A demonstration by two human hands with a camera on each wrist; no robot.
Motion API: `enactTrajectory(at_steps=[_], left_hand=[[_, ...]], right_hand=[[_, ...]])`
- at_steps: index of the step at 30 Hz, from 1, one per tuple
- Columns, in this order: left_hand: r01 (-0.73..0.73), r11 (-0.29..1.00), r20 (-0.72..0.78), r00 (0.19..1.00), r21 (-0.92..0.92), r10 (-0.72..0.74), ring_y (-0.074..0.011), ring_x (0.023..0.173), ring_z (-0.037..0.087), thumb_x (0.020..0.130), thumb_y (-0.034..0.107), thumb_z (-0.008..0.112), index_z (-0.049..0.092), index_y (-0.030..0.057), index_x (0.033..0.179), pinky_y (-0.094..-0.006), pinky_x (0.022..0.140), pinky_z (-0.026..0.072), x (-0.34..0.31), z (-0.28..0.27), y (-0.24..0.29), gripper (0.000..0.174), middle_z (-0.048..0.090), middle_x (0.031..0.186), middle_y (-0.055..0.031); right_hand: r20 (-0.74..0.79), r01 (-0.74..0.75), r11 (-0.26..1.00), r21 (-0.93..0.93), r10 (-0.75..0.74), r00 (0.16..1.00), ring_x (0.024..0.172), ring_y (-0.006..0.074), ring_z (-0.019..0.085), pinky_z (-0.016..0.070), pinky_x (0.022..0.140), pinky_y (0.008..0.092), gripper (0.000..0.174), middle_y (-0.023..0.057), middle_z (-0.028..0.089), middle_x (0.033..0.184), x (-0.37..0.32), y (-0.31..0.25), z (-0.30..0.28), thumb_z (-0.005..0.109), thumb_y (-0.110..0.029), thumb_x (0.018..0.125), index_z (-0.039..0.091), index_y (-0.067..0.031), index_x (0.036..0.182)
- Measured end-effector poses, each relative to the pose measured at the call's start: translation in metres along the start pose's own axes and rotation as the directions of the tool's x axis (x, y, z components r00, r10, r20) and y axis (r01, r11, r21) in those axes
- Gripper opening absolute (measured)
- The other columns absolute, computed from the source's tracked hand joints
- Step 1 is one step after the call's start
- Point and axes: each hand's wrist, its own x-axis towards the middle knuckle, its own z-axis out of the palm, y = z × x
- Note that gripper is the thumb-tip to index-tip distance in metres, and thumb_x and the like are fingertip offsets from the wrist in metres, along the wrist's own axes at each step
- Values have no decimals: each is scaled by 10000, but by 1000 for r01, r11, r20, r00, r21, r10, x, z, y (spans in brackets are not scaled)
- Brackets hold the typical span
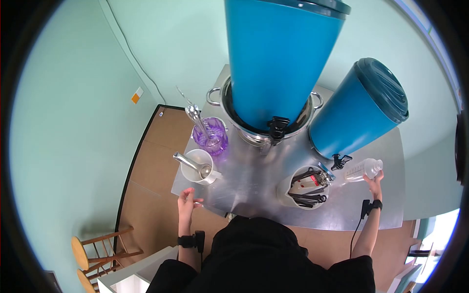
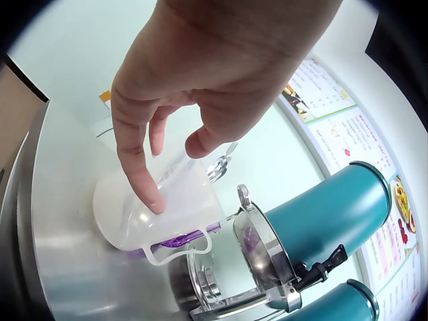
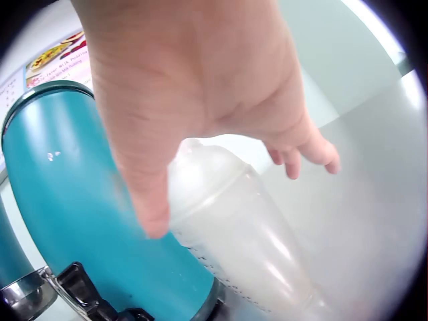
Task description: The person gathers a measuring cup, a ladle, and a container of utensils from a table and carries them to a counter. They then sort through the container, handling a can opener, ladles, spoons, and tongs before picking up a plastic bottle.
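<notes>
My right hand is at the neck end of a clear plastic bottle with measuring marks. In the right wrist view the thumb lies along the bottle's left side, and the other visible fingers are spread to the right, apart from it. Beside a white plastic pitcher, my left hand hovers with loosely bent fingers and nothing in them. The left wrist view has its index finger overlapping the pitcher's side. A thick-handled metal utensil leans inside that pitcher.
A purple jug with metal utensils stands behind the pitcher. Two blue dispensers with black taps rise at the back, one inside a steel pot. A white container of black-handled tools sits near the metal table's front edge.
</notes>
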Motion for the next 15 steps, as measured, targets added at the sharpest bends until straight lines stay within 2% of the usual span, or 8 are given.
enactTrajectory(at_steps=[1,2,5,6,8,9,10,15], left_hand=[[2,1000,-17,1000,-4,-2,-225,667,670,918,203,532,458,-43,1154,-248,513,516,0,-1,4,349,501,1184,-162],[4,1000,-34,999,-7,-4,-238,657,673,916,209,535,439,-52,1173,-248,501,515,0,-2,8,379,496,1189,-172],[-33,999,-84,996,-31,30,-280,627,673,906,221,549,357,-77,1239,-254,456,510,13,1,16,486,484,1198,-200],[-40,999,-82,996,-27,38,-314,635,673,900,212,548,302,-84,1283,-273,457,535,23,2,15,543,467,1222,-222],[-51,993,-2,999,-103,51,-336,651,672,899,174,528,287,-83,1298,-294,490,562,34,12,23,532,456,1235,-240],[-54,989,44,997,-139,61,-347,658,672,899,154,518,279,-83,1306,-304,506,575,40,16,26,528,451,1241,-249],[-40,984,107,993,-172,59,-370,703,670,881,73,493,251,-70,1332,-336,551,599,47,18,27,531,443,1250,-268],[-97,992,120,987,-81,107,-370,736,671,850,5,461,228,-44,1366,-318,538,595,79,9,24,568,453,1248,-285]], right_hand=[[-15,74,997,0,-74,997,1279,406,278,364,970,478,1077,175,200,1420,10,24,-5,769,-272,715,-48,-114,1399],[-194,122,974,-193,-160,968,1221,368,387,406,944,411,962,209,299,1370,12,37,-5,756,-253,733,84,-41,1388],[-407,-44,934,-356,-112,907,1089,294,527,449,894,377,696,198,482,1224,-15,17,-14,715,-219,771,324,0,1303],[-459,1,949,-314,-153,876,1037,280,551,455,880,369,592,187,521,1164,-28,7,-11,691,-192,784,380,9,1246],[-567,94,967,-236,-215,795,933,251,601,468,852,352,393,167,599,1044,-60,-17,3,641,-139,811,492,27,1134],[-556,114,965,-235,-230,799,921,245,604,468,849,349,366,158,605,1027,-73,-26,8,632,-135,816,504,26,1119],[-548,132,963,-233,-242,801,910,239,607,469,847,345,340,149,611,1010,-85,-32,13,623,-131,822,515,25,1104],[-490,214,968,-130,-251,835,916,217,605,466,860,337,273,128,620,1003,-129,-37,20,605,-109,840,543,-1,1083]])
